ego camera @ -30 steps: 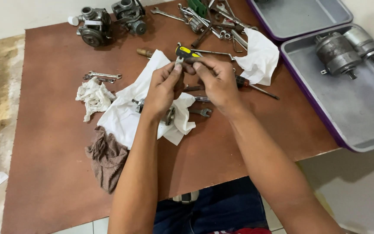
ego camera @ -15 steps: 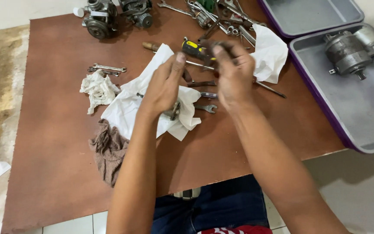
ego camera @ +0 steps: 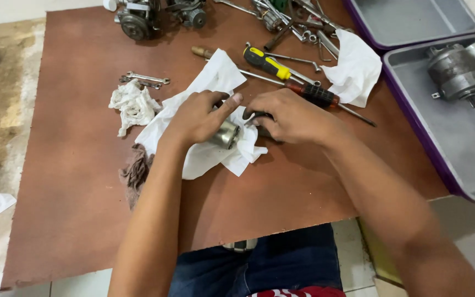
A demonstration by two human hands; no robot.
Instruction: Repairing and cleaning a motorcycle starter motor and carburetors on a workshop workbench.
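— Metal cylinder, small and silvery, where is it sitting?

— Under the left hand, whose fingers curl round it and hold it just over the white tissue spread on the brown surface. Only its lower end peeks out below the palm.

— And the right hand?

— Right beside it, fingers bent down and closed loosely over a small dark part. I cannot tell what that part is; the knuckles hide most of it. The fingertips of the two hands nearly meet over the cylinder.

— What lies around them?

— Just behind the right hand, a red-and-black screwdriver, its shaft running off to the right. Above that, a yellow-and-black screwdriver, and a wooden-handled tool whose shaft slips under the tissue's far corner. A second white tissue lies to the right of the screwdrivers, near the edge of the surface.

— Left side?

— A crumpled white rag, with a pair of small spanners just beyond it. A brownish rag pokes out from under the spread tissue, partly covered by the left forearm.

— Far edge?

— Two grimy engine parts at the top, and a heap of loose tools to their right.

— Off the surface?

— Two grey trays with purple rims. The nearer tray holds a grey motor; the farther tray sits behind it
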